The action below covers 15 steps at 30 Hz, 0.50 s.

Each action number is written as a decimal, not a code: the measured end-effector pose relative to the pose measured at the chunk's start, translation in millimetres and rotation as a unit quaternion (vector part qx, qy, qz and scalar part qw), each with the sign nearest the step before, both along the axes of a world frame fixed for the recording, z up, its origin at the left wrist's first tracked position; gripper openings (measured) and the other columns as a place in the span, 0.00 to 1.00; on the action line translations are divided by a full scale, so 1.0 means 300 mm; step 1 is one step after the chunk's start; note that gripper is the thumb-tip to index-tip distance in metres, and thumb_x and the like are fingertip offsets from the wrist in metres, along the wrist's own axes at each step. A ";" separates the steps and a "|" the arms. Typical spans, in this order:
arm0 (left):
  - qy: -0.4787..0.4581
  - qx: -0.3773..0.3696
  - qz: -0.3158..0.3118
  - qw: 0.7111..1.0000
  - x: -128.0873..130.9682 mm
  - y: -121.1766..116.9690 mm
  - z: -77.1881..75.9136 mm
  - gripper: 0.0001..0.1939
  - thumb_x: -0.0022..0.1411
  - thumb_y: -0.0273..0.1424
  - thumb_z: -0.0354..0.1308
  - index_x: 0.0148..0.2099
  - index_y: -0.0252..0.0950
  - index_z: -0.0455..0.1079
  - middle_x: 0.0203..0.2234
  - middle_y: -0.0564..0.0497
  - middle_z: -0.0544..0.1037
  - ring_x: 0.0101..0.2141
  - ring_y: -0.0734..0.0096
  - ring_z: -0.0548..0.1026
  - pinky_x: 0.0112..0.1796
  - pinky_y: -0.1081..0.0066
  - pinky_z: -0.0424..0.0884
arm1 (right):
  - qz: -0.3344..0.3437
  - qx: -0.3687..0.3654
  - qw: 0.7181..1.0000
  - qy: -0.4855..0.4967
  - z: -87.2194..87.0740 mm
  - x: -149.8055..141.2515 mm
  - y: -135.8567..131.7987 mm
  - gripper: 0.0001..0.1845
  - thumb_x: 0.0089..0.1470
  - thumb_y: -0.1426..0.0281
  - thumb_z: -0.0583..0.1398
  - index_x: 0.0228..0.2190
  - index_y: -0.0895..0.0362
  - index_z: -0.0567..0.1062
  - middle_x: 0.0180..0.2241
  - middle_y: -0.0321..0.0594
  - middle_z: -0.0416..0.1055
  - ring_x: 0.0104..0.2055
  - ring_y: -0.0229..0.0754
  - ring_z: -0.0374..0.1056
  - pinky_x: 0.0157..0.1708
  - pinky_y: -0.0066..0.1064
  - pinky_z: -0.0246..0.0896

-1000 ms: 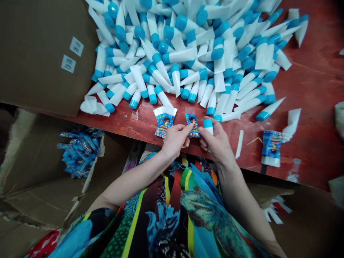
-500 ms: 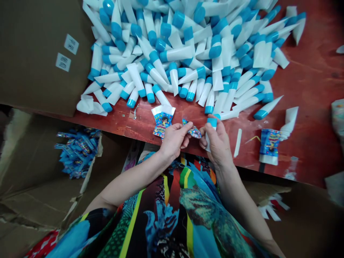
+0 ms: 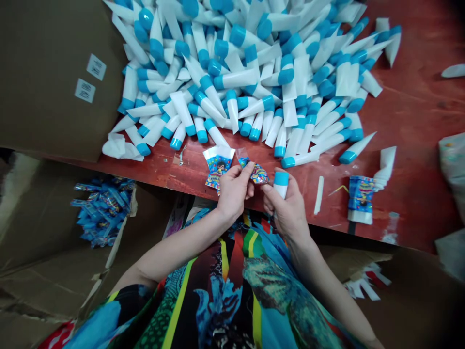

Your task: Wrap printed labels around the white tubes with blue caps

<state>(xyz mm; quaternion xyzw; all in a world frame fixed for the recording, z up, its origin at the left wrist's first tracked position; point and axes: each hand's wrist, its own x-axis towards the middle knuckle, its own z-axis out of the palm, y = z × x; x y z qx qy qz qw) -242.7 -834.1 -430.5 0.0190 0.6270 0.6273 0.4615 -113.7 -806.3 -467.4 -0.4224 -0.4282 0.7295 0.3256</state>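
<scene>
Between thumb and fingers my left hand [image 3: 234, 191] pinches a small printed wrapper [image 3: 258, 173], blue and multicoloured. My right hand [image 3: 286, 206] is closed around a white tube with a blue cap [image 3: 281, 182], cap end up. Its index finger and thumb reach to the wrapper's right edge. Just behind my left hand, a printed blue packet [image 3: 218, 167] with a white top edge lies on the table. A large heap of white tubes with blue caps [image 3: 232, 77] spreads beyond both hands.
A cardboard box [image 3: 54, 72] stands at the left on the red table [image 3: 410, 106]. Below it, an open carton [image 3: 39, 232] holds blue printed wrapped tubes [image 3: 103, 211]. Another blue packet [image 3: 361, 198] and a white strip [image 3: 318, 195] lie at the right.
My right hand has come slightly left and lower, and the tube's blue cap now shows more fully. The wrapper in my left hand has turned and spread a little.
</scene>
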 end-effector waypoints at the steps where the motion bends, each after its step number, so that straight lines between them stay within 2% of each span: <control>1: -0.006 0.013 0.008 1.000 0.005 0.000 -0.001 0.27 0.69 0.47 0.77 0.31 0.39 0.65 0.15 0.62 0.67 0.14 0.83 0.60 0.19 0.77 0.52 | -0.014 -0.028 0.999 0.024 0.000 -0.020 -0.002 0.35 0.54 0.57 0.80 0.57 0.42 0.74 0.29 0.27 0.70 0.21 0.39 0.58 0.17 0.33 0.55; 4: -0.019 0.045 0.020 0.999 0.017 -0.008 -0.013 0.27 0.66 0.47 0.79 0.32 0.39 0.66 0.16 0.63 0.68 0.15 0.83 0.61 0.18 0.76 0.54 | -0.058 -0.070 0.994 0.063 0.019 -0.061 -0.010 0.37 0.48 0.60 0.80 0.55 0.43 0.74 0.26 0.24 0.65 0.21 0.37 0.54 0.17 0.30 0.48; 8: -0.016 0.046 0.014 0.999 0.026 -0.022 -0.032 0.28 0.65 0.48 0.80 0.31 0.39 0.66 0.16 0.62 0.67 0.16 0.82 0.63 0.19 0.77 0.55 | -0.047 -0.087 0.991 0.095 0.041 -0.069 -0.012 0.40 0.46 0.60 0.80 0.59 0.43 0.75 0.27 0.25 0.64 0.21 0.37 0.55 0.18 0.28 0.44; 13: -0.020 0.042 0.006 0.999 0.032 -0.029 -0.037 0.27 0.66 0.49 0.79 0.31 0.39 0.68 0.16 0.62 0.68 0.16 0.81 0.64 0.19 0.76 0.57 | -0.059 -0.078 0.991 0.090 0.025 -0.064 -0.012 0.35 0.46 0.61 0.80 0.54 0.42 0.77 0.26 0.25 0.63 0.22 0.38 0.55 0.18 0.30 0.47; 15: -0.024 0.049 -0.004 0.999 0.033 -0.032 -0.036 0.27 0.65 0.49 0.79 0.31 0.39 0.68 0.15 0.61 0.68 0.16 0.81 0.64 0.20 0.76 0.58 | -0.077 -0.076 0.991 0.082 0.018 -0.063 -0.013 0.37 0.46 0.61 0.80 0.56 0.41 0.76 0.26 0.25 0.65 0.22 0.39 0.56 0.18 0.30 0.49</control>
